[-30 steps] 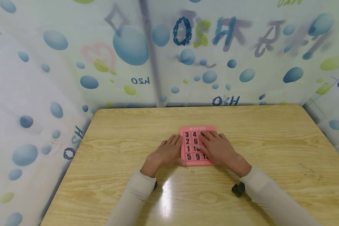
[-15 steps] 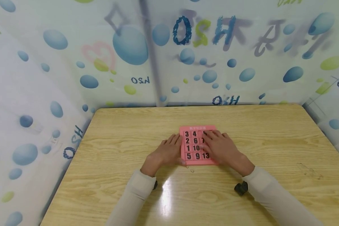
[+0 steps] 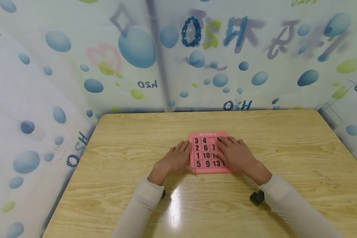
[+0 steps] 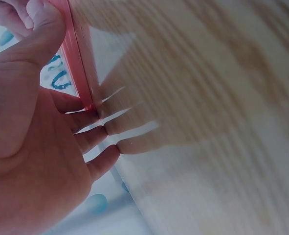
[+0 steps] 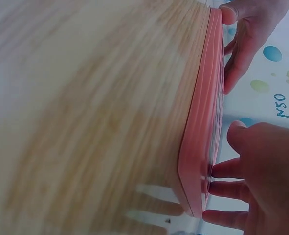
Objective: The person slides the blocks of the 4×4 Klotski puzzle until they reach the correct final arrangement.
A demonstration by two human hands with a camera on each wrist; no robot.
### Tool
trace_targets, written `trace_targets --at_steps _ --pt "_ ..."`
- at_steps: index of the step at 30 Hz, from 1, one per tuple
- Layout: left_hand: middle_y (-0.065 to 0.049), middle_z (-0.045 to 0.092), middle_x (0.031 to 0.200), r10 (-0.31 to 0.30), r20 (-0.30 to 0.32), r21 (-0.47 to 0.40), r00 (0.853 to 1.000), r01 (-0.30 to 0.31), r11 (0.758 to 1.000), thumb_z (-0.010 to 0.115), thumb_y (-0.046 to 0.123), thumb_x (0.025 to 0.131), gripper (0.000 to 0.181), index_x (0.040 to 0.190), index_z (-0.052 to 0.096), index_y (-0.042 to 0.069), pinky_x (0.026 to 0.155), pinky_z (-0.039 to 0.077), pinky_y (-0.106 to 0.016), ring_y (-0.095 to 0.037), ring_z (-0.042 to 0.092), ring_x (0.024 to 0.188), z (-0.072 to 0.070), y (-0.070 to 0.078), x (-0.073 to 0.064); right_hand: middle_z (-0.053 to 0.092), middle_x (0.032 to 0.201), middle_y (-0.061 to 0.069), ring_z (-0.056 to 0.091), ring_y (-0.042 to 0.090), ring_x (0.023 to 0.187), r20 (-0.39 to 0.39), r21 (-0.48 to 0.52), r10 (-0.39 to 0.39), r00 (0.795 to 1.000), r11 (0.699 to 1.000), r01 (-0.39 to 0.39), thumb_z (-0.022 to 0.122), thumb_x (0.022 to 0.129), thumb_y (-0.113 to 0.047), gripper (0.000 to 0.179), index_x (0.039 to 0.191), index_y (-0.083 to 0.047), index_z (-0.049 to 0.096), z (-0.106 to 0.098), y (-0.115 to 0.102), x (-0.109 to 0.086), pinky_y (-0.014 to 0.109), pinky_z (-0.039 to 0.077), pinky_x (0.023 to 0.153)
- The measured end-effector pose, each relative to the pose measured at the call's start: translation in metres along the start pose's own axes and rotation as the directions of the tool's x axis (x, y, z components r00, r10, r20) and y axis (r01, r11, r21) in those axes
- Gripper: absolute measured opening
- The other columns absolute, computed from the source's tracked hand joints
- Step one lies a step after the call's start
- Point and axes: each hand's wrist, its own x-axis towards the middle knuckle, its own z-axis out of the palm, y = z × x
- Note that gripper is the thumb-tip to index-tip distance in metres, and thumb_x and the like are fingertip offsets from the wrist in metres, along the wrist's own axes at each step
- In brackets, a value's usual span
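A pink number sliding puzzle with black numerals lies flat on the table, around the middle in the head view. My left hand holds its left side, thumb at the near left corner and fingers along the edge. In the left wrist view the fingers are spread, fairly straight. My right hand lies over the puzzle's right part, fingertips on the top row and hiding the right column. A bare slot shows in the top row, right of the 4 tile. Extended right fingers touch the puzzle's face.
The wood-grain table has a glossy reflection near its front. Behind it and at both sides hang light sheets printed with blue and green drops and lettering. A dark wrist device sits under the right sleeve.
My right hand has shifted right across the top row, and a bare slot has come into view right of the 4 tile. My left hand has stayed in place.
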Motion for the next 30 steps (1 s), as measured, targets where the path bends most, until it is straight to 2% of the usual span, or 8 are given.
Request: trace_targets --at_steps 15,23,30 --pt "-0.010 0.003 0.167 0.009 -0.009 -0.017 1.000 -0.009 1.000 0.070 0.060 0.083 0.115 0.160 0.002 0.008 0.122 0.016 -0.049 -0.029 0.002 0.154 -0.001 -0.002 -0.001 0.048 0.148 0.016 0.045 0.039 0.133 -0.008 0.024 0.013 1.000 1.000 -0.013 0.050 0.102 -0.040 0.054 0.143 -0.005 0.052 -0.001 0.003 -0.001 0.061 0.041 0.103" --pt "-0.011 0.004 0.167 0.009 -0.019 -0.025 1.000 -0.010 1.000 0.070 0.059 0.083 0.115 0.160 0.002 0.007 0.122 0.017 -0.050 -0.029 0.004 0.154 -0.002 -0.001 -0.004 0.051 0.141 0.017 0.047 0.036 0.130 -0.066 0.023 -0.034 0.997 0.999 0.036 0.054 0.101 -0.039 0.049 0.135 -0.004 0.057 0.000 -0.009 0.010 0.058 0.044 0.100" --pt "-0.016 0.006 0.166 0.025 -0.043 -0.067 0.999 -0.028 0.997 0.076 0.056 0.078 0.118 0.159 0.007 0.005 0.120 0.021 -0.053 -0.030 0.010 0.153 -0.006 0.002 -0.002 0.047 0.148 0.017 0.045 0.037 0.135 -0.031 0.058 -0.045 0.998 0.997 0.047 0.054 0.101 -0.042 0.058 0.143 -0.003 0.051 0.000 -0.023 0.018 0.059 0.039 0.106"
